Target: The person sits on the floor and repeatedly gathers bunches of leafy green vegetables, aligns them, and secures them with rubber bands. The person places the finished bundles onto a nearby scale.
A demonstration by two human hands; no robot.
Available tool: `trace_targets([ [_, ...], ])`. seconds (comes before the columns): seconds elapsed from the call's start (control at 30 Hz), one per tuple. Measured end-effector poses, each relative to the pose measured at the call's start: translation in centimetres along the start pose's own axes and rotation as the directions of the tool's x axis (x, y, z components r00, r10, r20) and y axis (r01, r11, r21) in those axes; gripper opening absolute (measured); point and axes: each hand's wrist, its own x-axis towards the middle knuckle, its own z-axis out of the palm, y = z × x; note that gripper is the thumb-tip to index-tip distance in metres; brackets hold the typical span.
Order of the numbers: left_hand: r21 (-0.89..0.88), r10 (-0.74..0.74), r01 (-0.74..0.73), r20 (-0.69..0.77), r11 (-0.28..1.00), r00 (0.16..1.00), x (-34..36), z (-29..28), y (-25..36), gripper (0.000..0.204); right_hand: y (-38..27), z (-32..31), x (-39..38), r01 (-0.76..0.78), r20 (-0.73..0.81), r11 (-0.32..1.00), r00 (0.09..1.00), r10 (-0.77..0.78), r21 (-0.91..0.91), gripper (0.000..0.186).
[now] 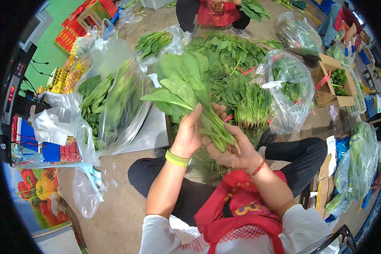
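Over my lap I hold a bunch of leafy greens that look like spinach (189,82), its broad leaves pointing up and away and its stems slanting down to the right. My left hand (190,131) is closed round the stems just below the leaves. Lower down, my right hand (238,153) grips the stem ends, with its fingers curled and partly hidden by the stems. Just beyond my hands, a large pile of the same greens (224,57) lies on the floor, with a row of stems (254,103) facing me.
To the left, a clear bag of greens (99,97) rests on a metal platform (150,133). At right stand a filled plastic bag (294,95), a cardboard box (326,82) and bagged vegetables (357,165). Another person in a red apron (218,15) sits across the pile, holding greens.
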Motion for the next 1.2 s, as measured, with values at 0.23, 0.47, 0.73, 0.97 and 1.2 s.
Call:
trace_targets([
  [0.23, 0.156, 0.189, -0.148, -0.292, 0.977, 0.938, -1.4, -1.1, 1.0, 0.035, 1.2, 2.6, 0.3, -0.262, 0.176, -0.442, 0.658, -0.732, -0.858, 0.05],
  [0.47, 0.172, 0.232, -0.183, -0.332, 0.968, 0.914, -1.6, -1.0, 1.1, 0.038, 2.6, 2.4, 4.2, -0.282, 0.396, -0.78, 0.736, -0.549, -0.558, 0.052],
  [0.73, -0.042, 0.168, -0.198, -0.377, 0.979, 0.911, -0.5, -3.1, 0.9, 0.03, 2.3, 0.1, 4.3, -0.129, 0.598, -0.814, 0.616, -0.514, -0.566, 0.023],
  [0.97, -0.098, 0.171, -0.224, -0.382, 0.97, 0.908, 0.4, -3.3, 0.3, 0.025, 2.5, -0.9, 1.7, 0.128, 0.634, -0.723, 0.599, -0.49, -0.679, 0.024],
  [1.2, -0.119, 0.305, -0.389, -0.433, 0.913, 0.848, 1.3, -3.7, 1.6, 0.025, 5.2, -1.0, -4.0, 0.218, 0.652, -0.629, 0.428, -0.626, -0.747, 0.027],
])
